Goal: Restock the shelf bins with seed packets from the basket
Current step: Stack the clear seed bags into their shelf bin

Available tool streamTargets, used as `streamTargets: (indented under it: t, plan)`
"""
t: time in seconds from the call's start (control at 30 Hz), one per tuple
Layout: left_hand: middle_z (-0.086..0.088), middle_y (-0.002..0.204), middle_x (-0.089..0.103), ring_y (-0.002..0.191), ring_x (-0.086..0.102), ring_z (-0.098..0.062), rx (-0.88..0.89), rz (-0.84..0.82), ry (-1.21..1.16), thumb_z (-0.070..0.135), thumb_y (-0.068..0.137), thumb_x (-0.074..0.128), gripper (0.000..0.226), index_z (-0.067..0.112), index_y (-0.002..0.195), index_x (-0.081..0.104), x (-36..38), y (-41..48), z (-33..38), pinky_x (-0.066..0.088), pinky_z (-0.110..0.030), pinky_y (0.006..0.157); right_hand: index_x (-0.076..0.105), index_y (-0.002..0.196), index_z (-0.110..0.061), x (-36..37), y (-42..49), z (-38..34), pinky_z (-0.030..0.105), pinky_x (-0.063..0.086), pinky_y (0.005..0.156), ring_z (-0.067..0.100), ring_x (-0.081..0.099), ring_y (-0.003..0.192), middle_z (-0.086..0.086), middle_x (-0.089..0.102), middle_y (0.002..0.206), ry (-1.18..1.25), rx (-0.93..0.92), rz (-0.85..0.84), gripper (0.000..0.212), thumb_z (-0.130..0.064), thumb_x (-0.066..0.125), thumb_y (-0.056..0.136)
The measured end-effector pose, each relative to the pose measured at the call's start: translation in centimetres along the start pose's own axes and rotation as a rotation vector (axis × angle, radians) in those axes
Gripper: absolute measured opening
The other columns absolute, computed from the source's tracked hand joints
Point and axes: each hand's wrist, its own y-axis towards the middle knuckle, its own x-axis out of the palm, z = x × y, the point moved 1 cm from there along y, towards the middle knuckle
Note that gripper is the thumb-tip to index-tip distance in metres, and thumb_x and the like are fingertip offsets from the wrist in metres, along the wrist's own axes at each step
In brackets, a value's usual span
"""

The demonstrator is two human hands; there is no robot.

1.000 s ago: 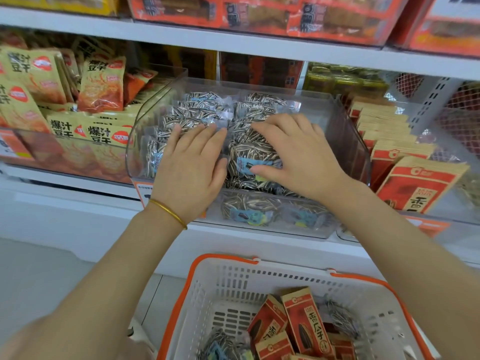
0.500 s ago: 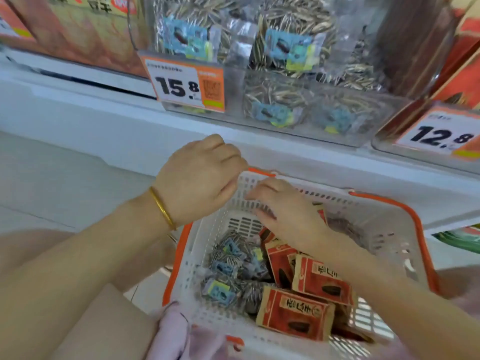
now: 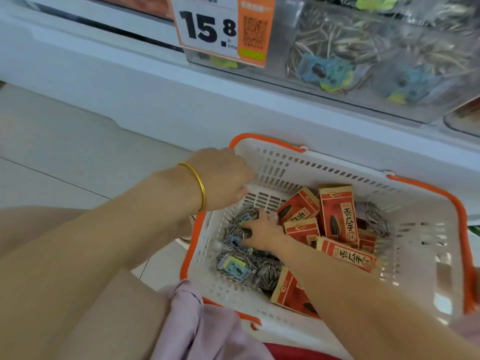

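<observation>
A white basket with an orange rim [image 3: 324, 167] sits on the floor below the shelf. It holds clear packets of striped seeds [image 3: 233, 266] on its left side and red paper seed packets [image 3: 337, 211] on its right. My right hand [image 3: 262, 231] is down inside the basket, fingers curled onto the clear packets; whether it grips one is hidden. My left hand [image 3: 220, 178], with a gold bangle at the wrist, is closed over the basket's far left corner. Above, the clear shelf bin [image 3: 363, 61] holds more striped seed packets.
A price tag reading 15.8 [image 3: 213, 27] hangs on the bin's front. The white shelf base [image 3: 181, 105] runs behind the basket. Pale floor tiles [image 3: 65, 152] lie to the left. Pink cloth [image 3: 207, 328] covers the basket's near edge.
Both hands left the shelf bin and came down to the basket. My right hand went deeper, onto the clear packets. My left hand settled on the basket's corner.
</observation>
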Motion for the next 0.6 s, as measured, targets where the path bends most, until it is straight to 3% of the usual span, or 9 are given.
streamTargets:
  t: [0.2, 0.33, 0.43, 0.53, 0.6]
  plan:
    - [-0.004, 0.12, 0.055, 0.109, 0.049, -0.024, -0.009, -0.018, -0.031, 0.035, 0.099, 0.031, 0.038, 0.019, 0.13, 0.045, -0.5, -0.2, -0.7, 0.046, -0.041, 0.089, 0.057, 0.116, -0.027, 0.7, 0.2, -1.0, 0.051, 0.031, 0.104, 0.04, 0.022, 0.132, 0.012, 0.027, 0.137, 0.009, 0.109, 0.104, 0.046, -0.047, 0.072, 0.077]
    - [-0.004, 0.121, 0.055, 0.11, 0.05, -0.025, -0.016, -0.05, -0.034, 0.035, 0.099, 0.033, 0.037, 0.019, 0.13, 0.046, -0.3, 0.1, -0.4, 0.046, -0.04, 0.088, 0.06, 0.106, -0.026, -1.0, -1.8, 0.6, 0.045, 0.04, 0.098, 0.036, 0.033, 0.12, 0.01, 0.031, 0.127, 0.199, 0.033, 0.231, 0.047, -0.047, 0.078, 0.068]
    - [-0.005, 0.121, 0.055, 0.111, 0.051, -0.026, -0.03, -0.076, -0.062, 0.034, 0.099, 0.035, 0.038, 0.019, 0.132, 0.043, -0.4, 0.7, -0.1, 0.046, -0.04, 0.088, 0.061, 0.102, -0.025, -4.5, -5.1, 2.4, 0.033, 0.032, 0.106, 0.026, 0.032, 0.124, 0.006, 0.029, 0.13, 0.459, -0.034, 0.408, 0.046, -0.041, 0.083, 0.065]
    - [-0.008, 0.127, 0.053, 0.113, 0.052, -0.025, -0.053, -0.101, -0.253, 0.039, 0.097, 0.042, 0.047, 0.016, 0.138, 0.036, -1.0, 1.7, 0.9, 0.044, -0.034, 0.088, 0.058, 0.1, -0.03, -8.2, -9.5, 3.8, 0.021, 0.03, 0.098, 0.012, 0.037, 0.113, 0.0, 0.032, 0.124, 0.653, -0.116, 0.437, 0.042, -0.04, 0.082, 0.066]
    - [-0.007, 0.134, 0.049, 0.115, 0.05, -0.021, -0.033, -0.124, -0.459, 0.041, 0.094, 0.049, 0.056, 0.014, 0.139, 0.032, -1.7, 2.5, 2.1, 0.04, -0.027, 0.088, 0.058, 0.098, -0.035, -9.8, -12.2, 4.6, 0.015, 0.035, 0.087, 0.007, 0.047, 0.106, -0.001, 0.045, 0.121, 0.681, -0.173, 0.462, 0.042, -0.046, 0.081, 0.065]
